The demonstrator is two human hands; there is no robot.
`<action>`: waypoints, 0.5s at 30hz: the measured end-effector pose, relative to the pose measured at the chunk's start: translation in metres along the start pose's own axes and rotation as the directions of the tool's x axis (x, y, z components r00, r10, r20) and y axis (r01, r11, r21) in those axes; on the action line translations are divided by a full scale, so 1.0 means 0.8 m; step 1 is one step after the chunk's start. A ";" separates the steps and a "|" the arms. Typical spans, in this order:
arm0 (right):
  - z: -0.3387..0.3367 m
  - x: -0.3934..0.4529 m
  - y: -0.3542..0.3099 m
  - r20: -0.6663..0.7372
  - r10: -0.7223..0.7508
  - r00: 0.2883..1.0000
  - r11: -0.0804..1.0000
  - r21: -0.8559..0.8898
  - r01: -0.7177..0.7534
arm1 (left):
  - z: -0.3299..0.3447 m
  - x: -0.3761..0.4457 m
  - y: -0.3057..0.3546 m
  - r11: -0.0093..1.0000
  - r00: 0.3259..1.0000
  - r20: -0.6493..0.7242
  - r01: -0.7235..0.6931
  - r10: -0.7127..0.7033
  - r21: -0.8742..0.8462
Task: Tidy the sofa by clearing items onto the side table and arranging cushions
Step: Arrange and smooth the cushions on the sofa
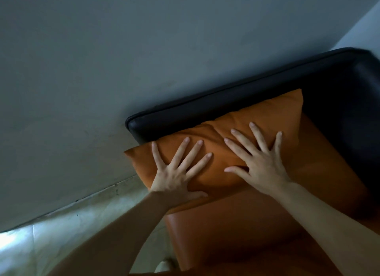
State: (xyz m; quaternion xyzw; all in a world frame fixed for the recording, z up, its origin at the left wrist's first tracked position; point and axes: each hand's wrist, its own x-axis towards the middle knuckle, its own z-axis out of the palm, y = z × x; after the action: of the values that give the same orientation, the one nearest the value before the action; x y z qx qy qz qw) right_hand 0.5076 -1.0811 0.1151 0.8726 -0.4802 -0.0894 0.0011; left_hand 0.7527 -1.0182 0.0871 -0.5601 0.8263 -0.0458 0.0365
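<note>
An orange cushion (pixel 255 119) leans against the black backrest (pixel 226 107) of the sofa, above the orange seat (pixel 257 224). My left hand (pixel 176 173) lies flat on the cushion's left half, fingers spread straight. My right hand (pixel 259 158) presses its right half the same way, fingers fanned toward the backrest. Both palms touch the fabric; neither hand grips it. The cushion's left corner sticks out past the end of the backrest.
A grey wall (pixel 123 49) rises behind the sofa. Pale tiled floor (pixel 61 234) lies to the left of the seat. The sofa's black arm or side (pixel 349 131) bounds the cushion on the right. A small pale object (pixel 164 265) shows at the bottom edge.
</note>
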 end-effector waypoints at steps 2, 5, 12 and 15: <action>0.002 0.004 0.001 0.006 0.021 1.000 0.999 0.033 -0.022 | 0.002 0.006 -0.002 0.999 0.999 0.048 0.000 0.001 -0.033; 0.003 0.014 -0.005 0.061 0.065 0.996 0.996 0.052 -0.068 | 0.001 0.012 -0.009 0.997 0.987 0.163 0.001 0.012 -0.078; -0.013 -0.007 -0.019 0.078 0.085 0.993 0.994 0.059 -0.090 | -0.005 -0.005 -0.007 0.997 0.996 0.073 0.055 -0.052 -0.052; -0.002 -0.034 -0.026 0.141 0.043 0.989 0.999 0.018 -0.046 | -0.008 -0.016 -0.002 0.996 0.996 0.004 0.088 -0.088 -0.032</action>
State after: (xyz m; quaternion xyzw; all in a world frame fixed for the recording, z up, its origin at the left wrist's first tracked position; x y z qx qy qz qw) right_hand 0.5108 -1.0476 0.1187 0.8532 -0.4993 -0.1454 -0.0402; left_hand 0.7580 -1.0066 0.0939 -0.5965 0.8015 -0.0333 0.0264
